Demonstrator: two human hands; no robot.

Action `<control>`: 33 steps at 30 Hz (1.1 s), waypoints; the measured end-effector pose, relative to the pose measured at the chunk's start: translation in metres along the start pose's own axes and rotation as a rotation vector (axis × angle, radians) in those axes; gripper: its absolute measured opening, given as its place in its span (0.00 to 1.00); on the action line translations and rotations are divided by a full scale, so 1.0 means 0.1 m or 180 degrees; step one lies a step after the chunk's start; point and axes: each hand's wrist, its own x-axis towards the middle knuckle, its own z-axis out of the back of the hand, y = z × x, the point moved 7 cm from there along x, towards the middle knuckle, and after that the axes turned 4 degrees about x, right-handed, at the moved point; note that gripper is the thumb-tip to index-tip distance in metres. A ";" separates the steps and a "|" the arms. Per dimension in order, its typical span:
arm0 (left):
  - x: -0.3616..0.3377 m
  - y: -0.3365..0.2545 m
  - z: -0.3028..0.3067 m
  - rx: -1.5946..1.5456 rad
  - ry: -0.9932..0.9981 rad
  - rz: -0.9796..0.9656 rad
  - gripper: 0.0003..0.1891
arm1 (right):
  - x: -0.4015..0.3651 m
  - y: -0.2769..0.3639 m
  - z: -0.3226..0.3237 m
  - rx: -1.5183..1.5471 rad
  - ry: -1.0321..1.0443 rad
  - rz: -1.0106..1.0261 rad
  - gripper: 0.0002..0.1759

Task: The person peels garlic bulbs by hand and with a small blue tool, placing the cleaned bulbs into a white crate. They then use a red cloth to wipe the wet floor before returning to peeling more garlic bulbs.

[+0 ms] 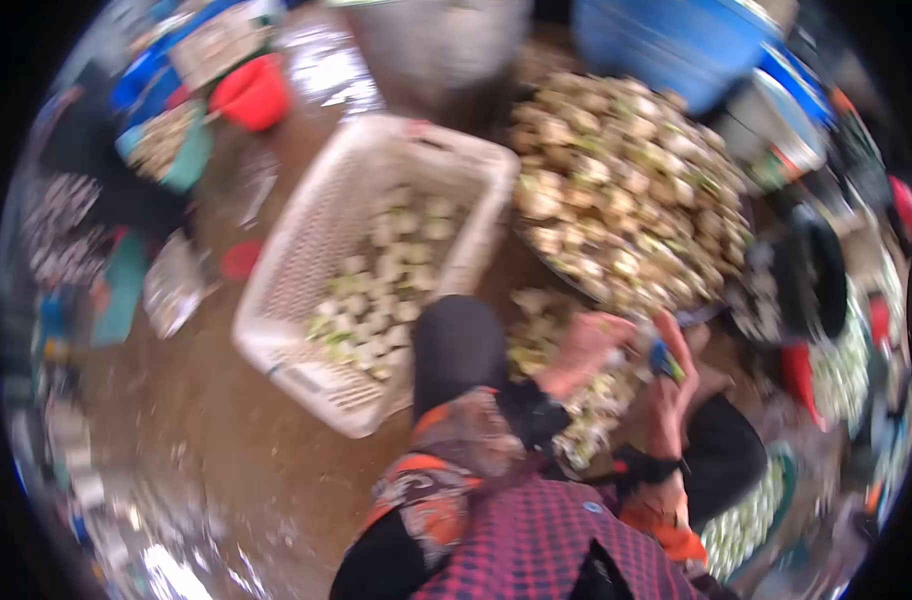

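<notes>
My left hand (588, 345) is closed, its fingertips on a small pale vegetable (637, 346) blurred between both hands. Beside it, my right hand (669, 385) is wrapped round a blue-handled tool (662, 358); its working end cannot be made out. Just beyond them, a wide round container is heaped with brownish, roundish vegetables (626, 180), some with green bits. Pale trimmings (586, 420) lie below my hands, between my knees. Left of my knee stands a white plastic crate (276, 290), partly filled with whitish, peeled-looking vegetables (381, 300).
A large blue tub (666, 45) and a grey container (441, 50) stand at the back. To the right are a black bucket (821, 270) and a basin of pale pieces (841, 370). Another person (106, 150) sits at the left near a red bucket (253, 93). The brown floor (176, 420) looks wet.
</notes>
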 end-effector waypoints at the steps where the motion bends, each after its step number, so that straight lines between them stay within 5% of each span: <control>1: 0.03 0.05 0.01 0.0297 0.0085 0.0094 0.14 | 0.02 -0.03 0.04 0.0223 -0.0002 -0.0012 0.42; 4: 0.00 -0.04 -0.08 0.0131 0.0445 0.0491 0.13 | 0.03 -0.05 0.09 -0.0417 0.0268 0.0067 0.36; 8: -0.03 -0.03 -0.10 0.0163 0.0732 0.0878 0.11 | -0.03 0.12 0.00 -0.1699 0.0757 0.0833 0.46; 11: -0.07 0.03 -0.14 -0.0317 0.0588 0.1128 0.09 | -0.06 0.10 0.05 -0.1563 0.0358 0.0725 0.44; 15: -0.06 0.14 -0.14 -0.0143 0.0379 0.0948 0.08 | -0.13 -0.01 0.15 -0.1174 -0.0296 0.0601 0.34; 20: -0.03 -0.06 -0.17 0.1464 0.0326 0.0402 0.07 | -0.25 -0.51 0.38 0.1267 -0.1587 -0.0253 0.29; 24: -0.05 0.20 -0.19 0.1153 0.0518 0.0582 0.06 | -0.17 -0.56 0.63 0.1968 -0.2438 -0.0295 0.27; 27: -0.08 0.18 -0.24 0.1322 0.0736 0.0377 0.08 | -0.03 -0.37 0.69 0.1746 -0.1858 0.0018 0.24; 30: -0.06 0.03 -0.27 0.0732 0.0522 0.0626 0.13 | -0.03 -0.09 0.55 0.0566 -0.1017 0.0606 0.23; 33: -0.07 0.05 -0.27 0.0153 0.0515 0.0966 0.16 | -0.05 -0.06 0.33 -0.1003 -0.0830 0.0425 0.23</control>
